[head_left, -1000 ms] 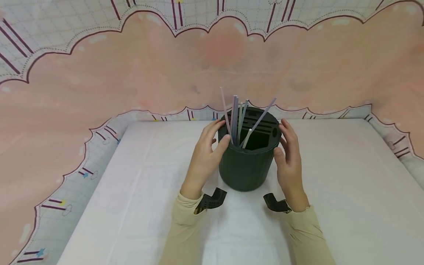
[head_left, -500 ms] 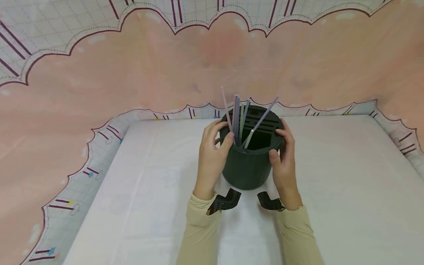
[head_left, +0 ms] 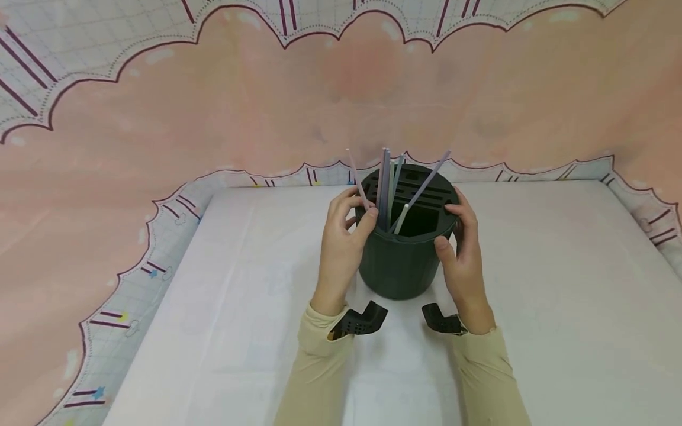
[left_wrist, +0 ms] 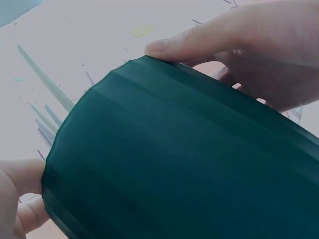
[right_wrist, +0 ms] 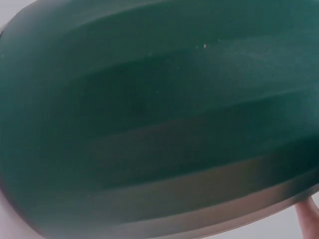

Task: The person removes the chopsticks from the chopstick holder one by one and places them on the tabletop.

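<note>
The pink stick (head_left: 357,177) now leans further left, its lower end pinched between the left hand's (head_left: 343,251) thumb and fingers, singling it out, while the curved right hand (head_left: 466,260) grips the pot (head_left: 398,269) (standing on the table (head_left: 240,331)).

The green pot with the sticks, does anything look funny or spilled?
I see nothing spilled or broken, just a bit messy: at the green pot, one purple stick slants right and the pink stick slants left, while the bluish sticks between them stand nearly upright.
</note>
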Tool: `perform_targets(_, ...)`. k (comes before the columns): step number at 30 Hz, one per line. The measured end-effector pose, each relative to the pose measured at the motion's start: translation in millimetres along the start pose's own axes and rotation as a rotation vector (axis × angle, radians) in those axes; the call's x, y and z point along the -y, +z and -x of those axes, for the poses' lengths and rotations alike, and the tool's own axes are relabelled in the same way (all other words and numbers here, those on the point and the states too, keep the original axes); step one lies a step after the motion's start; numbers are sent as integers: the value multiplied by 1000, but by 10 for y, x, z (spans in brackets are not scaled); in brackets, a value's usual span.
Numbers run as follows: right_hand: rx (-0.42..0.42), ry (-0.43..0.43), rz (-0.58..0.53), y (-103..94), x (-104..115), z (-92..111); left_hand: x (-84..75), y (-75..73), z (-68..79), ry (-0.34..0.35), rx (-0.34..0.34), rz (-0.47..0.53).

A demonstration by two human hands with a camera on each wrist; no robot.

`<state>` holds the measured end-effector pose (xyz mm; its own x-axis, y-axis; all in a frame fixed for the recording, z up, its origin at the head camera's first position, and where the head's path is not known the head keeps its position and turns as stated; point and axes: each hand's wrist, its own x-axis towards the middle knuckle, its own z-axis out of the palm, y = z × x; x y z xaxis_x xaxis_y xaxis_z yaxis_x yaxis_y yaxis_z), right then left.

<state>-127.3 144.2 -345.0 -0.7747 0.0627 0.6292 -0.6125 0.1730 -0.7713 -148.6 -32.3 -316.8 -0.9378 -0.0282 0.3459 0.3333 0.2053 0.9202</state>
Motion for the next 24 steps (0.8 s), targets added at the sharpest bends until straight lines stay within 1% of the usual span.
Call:
perform_targets(4, -9, 16, 9, -7, 18, -20, -19, -7, 10, 28, -4, -23)
perform_targets(9, -7, 30, 2, 9, 19, 0, 1, -36, 26, 39, -2, -71)
perform_targets(18, -1, -4, -24, 22, 35, -39, -10, -105, -4, 116, 38, -60)
perform_targets(21, -5, 1, -34, 19, -10, -27, -9, -104, 0, 123, 38, -70)
perform_targets(24, -9, 25, -39, 1, -135, 20, 12, -98, 32, 117, 28, -104)
